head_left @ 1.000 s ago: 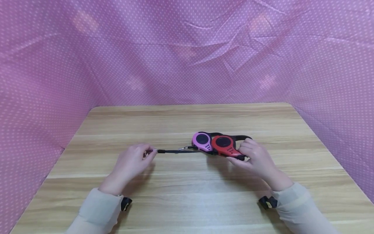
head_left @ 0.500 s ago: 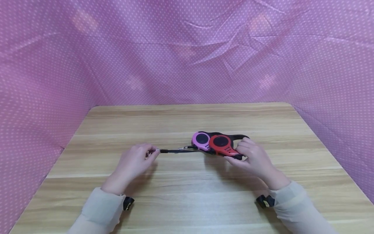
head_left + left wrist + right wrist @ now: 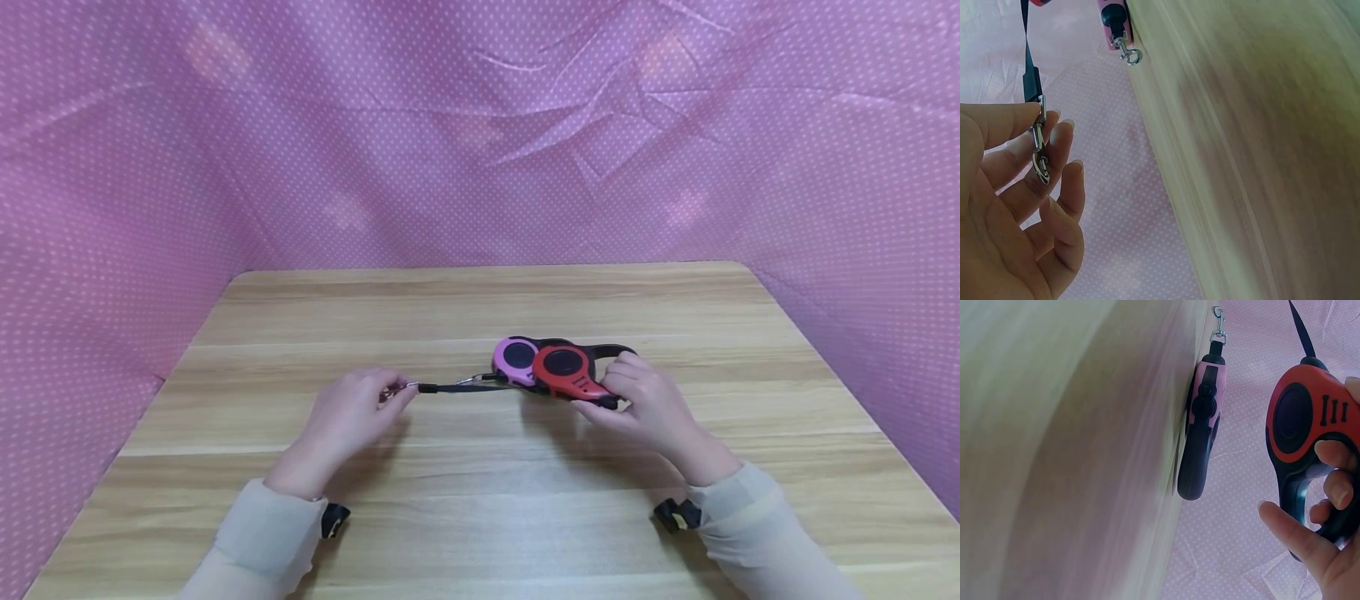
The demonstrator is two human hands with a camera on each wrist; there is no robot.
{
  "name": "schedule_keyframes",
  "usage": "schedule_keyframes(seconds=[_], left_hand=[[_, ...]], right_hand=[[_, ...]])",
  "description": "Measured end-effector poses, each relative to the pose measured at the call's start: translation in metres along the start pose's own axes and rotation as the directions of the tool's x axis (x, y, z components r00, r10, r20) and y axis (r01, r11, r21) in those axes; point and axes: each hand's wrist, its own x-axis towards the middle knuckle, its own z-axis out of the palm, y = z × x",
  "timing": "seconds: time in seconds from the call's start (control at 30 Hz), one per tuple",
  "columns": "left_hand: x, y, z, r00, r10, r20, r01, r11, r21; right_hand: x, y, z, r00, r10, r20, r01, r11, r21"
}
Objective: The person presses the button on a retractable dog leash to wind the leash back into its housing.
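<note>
My right hand (image 3: 654, 412) grips the black looped handle of a red retractable dog leash (image 3: 561, 362), held above the table. In the right wrist view its fingers curl round the handle of the red leash (image 3: 1292, 419). A short black strap (image 3: 465, 388) runs left from that leash to my left hand (image 3: 341, 425). Thumb and fingertips of the left hand pinch the strap's metal snap hook (image 3: 1039, 140). Behind the red leash, a pink retractable leash (image 3: 514, 357) lies on the table, partly covered in the head view. Its own snap hook (image 3: 1129, 55) hangs out at its end.
A light wood-grain table (image 3: 480, 304) spreads under both hands. Pink dotted cloth (image 3: 420, 192) hangs round its back and sides. Each wrist wears a small black camera mount, such as the one at the right sleeve (image 3: 677, 515).
My left hand has shifted slightly right with the hook, and my right hand slightly left with the red leash. The visible strap between them is shorter. The pink leash stays put.
</note>
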Motion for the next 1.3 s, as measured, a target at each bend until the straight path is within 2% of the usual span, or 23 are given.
schedule_keyframes(seconds=[0.2,0.7,0.9,1.3], left_hand=[[0.001,0.003,0.001,1.0,-0.006,0.007,0.006,1.0,0.0],[0.002,0.007,0.003,1.0,0.024,0.007,-0.024,1.0,-0.002],[0.003,0.008,0.003,0.999,0.039,-0.016,-0.038,0.999,0.009],[0.006,0.011,0.004,0.993,0.103,-0.058,-0.103,0.995,-0.004]], right_hand=[[0.001,0.0,0.002,1.0,0.001,0.01,-0.001,1.0,0.003],[0.005,-0.003,0.004,1.0,-0.006,0.021,0.006,1.0,0.013],[0.005,-0.002,0.004,1.0,-0.013,0.021,0.013,1.0,0.015],[0.008,-0.003,0.005,0.999,-0.013,0.035,0.013,1.0,0.008]])
